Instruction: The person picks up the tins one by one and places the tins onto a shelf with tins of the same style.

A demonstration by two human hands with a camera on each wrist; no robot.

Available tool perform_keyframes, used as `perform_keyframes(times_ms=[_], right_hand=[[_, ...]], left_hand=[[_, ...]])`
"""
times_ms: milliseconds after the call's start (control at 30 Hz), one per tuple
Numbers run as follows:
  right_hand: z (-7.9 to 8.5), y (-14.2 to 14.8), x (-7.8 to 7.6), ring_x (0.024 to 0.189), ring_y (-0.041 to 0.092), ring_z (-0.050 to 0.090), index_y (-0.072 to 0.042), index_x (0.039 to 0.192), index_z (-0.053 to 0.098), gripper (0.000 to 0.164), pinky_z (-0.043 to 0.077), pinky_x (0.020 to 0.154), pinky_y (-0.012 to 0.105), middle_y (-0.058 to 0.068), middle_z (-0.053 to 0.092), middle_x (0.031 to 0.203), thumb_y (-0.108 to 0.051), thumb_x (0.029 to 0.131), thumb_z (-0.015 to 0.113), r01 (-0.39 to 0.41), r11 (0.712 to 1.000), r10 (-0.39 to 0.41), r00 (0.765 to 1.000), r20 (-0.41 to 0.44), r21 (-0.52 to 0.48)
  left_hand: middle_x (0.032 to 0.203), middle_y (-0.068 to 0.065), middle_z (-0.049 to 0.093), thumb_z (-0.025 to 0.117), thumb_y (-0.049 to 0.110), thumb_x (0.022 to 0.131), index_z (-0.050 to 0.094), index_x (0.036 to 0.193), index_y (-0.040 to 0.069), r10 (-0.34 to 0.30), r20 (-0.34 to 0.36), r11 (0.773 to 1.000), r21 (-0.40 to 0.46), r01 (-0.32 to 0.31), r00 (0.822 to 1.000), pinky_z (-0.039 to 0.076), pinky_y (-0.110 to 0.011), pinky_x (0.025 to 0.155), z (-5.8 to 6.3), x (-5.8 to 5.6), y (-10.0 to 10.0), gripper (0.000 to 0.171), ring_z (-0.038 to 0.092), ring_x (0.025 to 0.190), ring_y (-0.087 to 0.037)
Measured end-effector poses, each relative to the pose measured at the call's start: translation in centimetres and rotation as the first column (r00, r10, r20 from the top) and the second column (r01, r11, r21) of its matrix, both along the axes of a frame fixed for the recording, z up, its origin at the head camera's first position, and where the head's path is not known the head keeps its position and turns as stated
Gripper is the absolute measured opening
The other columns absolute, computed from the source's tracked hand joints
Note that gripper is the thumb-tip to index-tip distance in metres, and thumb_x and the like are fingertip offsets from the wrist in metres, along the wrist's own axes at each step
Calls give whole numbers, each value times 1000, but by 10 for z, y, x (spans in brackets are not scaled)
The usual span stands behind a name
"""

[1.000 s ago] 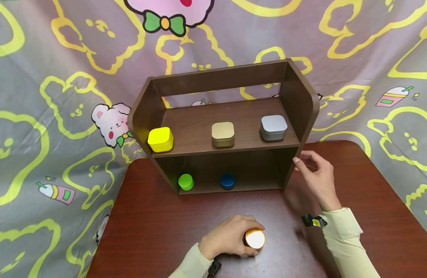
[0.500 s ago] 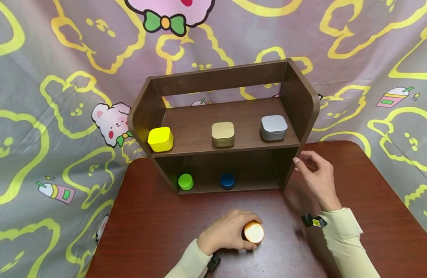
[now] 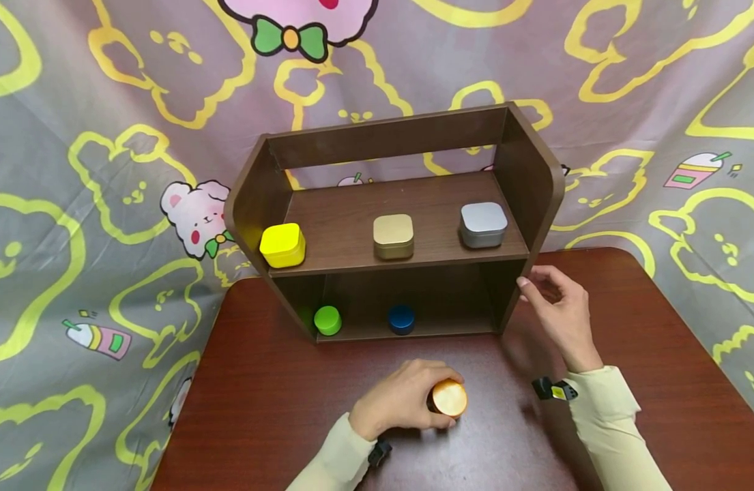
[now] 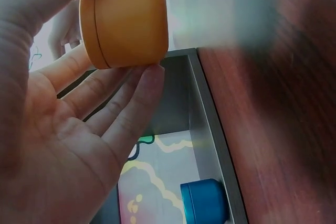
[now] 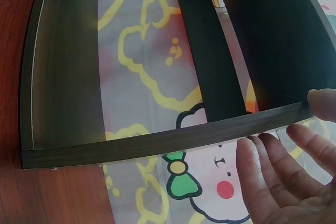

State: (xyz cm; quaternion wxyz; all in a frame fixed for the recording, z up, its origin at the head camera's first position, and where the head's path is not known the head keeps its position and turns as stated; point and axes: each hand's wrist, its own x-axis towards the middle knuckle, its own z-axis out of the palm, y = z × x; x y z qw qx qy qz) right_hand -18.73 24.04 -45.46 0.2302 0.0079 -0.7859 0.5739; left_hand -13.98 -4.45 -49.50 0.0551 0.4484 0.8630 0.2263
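My left hand (image 3: 402, 400) holds a small round orange tin (image 3: 450, 398) between thumb and fingers, over the table in front of the shelf. In the left wrist view the lid seam of the orange tin (image 4: 128, 22) shows. My right hand (image 3: 559, 308) grips the right side panel of the dark brown two-tier shelf (image 3: 407, 268). In the right wrist view, the thumb (image 5: 323, 103) lies at the panel's edge, with the other fingers along its outer face. On the lower tier stand a round green tin (image 3: 328, 320) and a round blue tin (image 3: 402, 320).
The upper tier carries a yellow square tin (image 3: 282, 245) at left, a gold square tin (image 3: 394, 236) in the middle and a silver square tin (image 3: 483, 225) at right. A reddish-brown table (image 3: 260, 409) lies beneath. Behind hangs a patterned cloth (image 3: 137, 82).
My left hand has moved a little forward, toward the shelf, carrying the orange tin. The right hand and the shelf stay where they were.
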Motion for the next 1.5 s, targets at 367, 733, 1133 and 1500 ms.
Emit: perform_keyframes(times_ms=[367,733,1133,1500], right_hand=[[-1,1,-1,83,-6,70,5,115,69,24,58,71,13,-24,70,94,-7,95,73,-23,1000,23,1000,-4,6],[0,0,0,84,-9,69,5,114,69,23,58,71,13,-25,69,93,-8,96,73,-14,1000,14,1000,-2,7],[-1,-1,0,82,-8,69,6,111,69,20,59,71,14,-25,69,90,-6,95,73,1,1000,-1,1000,1,-13],[-1,-1,-1,80,-6,70,6,110,69,18,58,70,14,-24,69,89,-4,95,72,9,1000,-9,1000,-9,-17]], left_hand=[[113,13,71,89,40,79,71,126,20,20,12,999,28,-21,1000,48,-11,87,4,-6,0,54,63,96,3],[113,12,70,87,40,81,69,127,19,60,26,997,45,-61,998,48,-11,87,8,-12,-1,54,62,96,2],[123,9,72,87,39,82,68,132,18,114,41,989,89,-117,993,52,-16,92,15,-23,3,57,64,103,-2],[117,9,71,87,37,82,68,130,18,142,10,985,96,-142,990,51,-16,91,20,-34,4,55,63,100,-2]])
